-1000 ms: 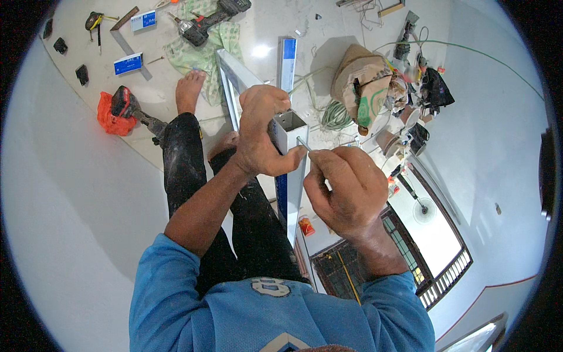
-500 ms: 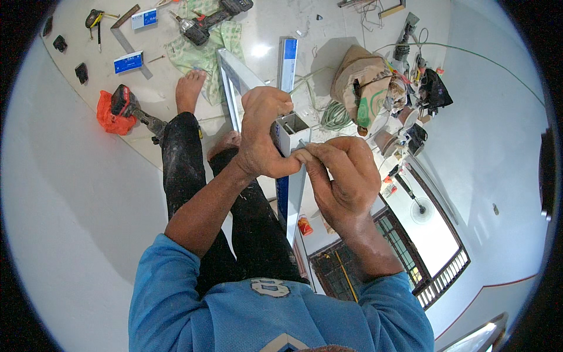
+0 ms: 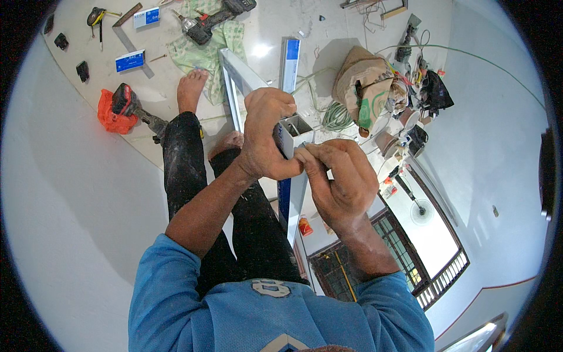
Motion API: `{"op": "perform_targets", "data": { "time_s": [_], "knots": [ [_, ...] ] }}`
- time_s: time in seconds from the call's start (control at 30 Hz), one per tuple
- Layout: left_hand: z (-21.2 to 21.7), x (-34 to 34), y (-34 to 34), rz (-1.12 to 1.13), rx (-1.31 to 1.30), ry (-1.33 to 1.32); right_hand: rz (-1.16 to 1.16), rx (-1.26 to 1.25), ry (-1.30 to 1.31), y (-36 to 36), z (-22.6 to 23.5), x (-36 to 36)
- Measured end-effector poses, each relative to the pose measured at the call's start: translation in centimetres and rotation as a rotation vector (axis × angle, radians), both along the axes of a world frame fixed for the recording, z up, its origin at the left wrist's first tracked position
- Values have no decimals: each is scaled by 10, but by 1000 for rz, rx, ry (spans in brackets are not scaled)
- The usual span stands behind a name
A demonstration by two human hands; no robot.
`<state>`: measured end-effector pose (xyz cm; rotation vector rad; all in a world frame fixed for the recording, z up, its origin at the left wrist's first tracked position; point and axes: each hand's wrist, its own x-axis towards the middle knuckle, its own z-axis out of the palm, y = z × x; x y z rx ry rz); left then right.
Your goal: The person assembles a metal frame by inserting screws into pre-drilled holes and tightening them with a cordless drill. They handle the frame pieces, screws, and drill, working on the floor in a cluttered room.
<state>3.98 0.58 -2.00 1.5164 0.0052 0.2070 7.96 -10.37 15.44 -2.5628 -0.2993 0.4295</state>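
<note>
Right hand (image 3: 340, 179) moved in, fingers pinched at profile (image 3: 295, 132) end.

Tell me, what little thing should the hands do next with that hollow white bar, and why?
Probably press the fingertips a bit further toward the bar's open end. The left hand is wrapped around the top of the white hollow bar, holding it upright, and the right hand has its fingers pinched together right at the opening. Whatever they pinch is too small to see, so this is only a guess.
</note>
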Motion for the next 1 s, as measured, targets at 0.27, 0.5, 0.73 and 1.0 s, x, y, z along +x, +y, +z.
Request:
{"op": "perform_targets", "data": {
  "time_s": [0.27,0.5,0.73,1.0],
  "knots": [
    [0,-1,0,-7,-4,-1,23,-6,-38,-2,2,-2],
    [1,-2,0,-14,-9,27,23,-3,-34,-4,-1,-1],
    [0,-2,0,4,-9,2,10,21,-42,-5,-5,-4],
    [0,-1,2,-7,-5,4,13,-4,-38,-4,-3,-5]
  ]
}}
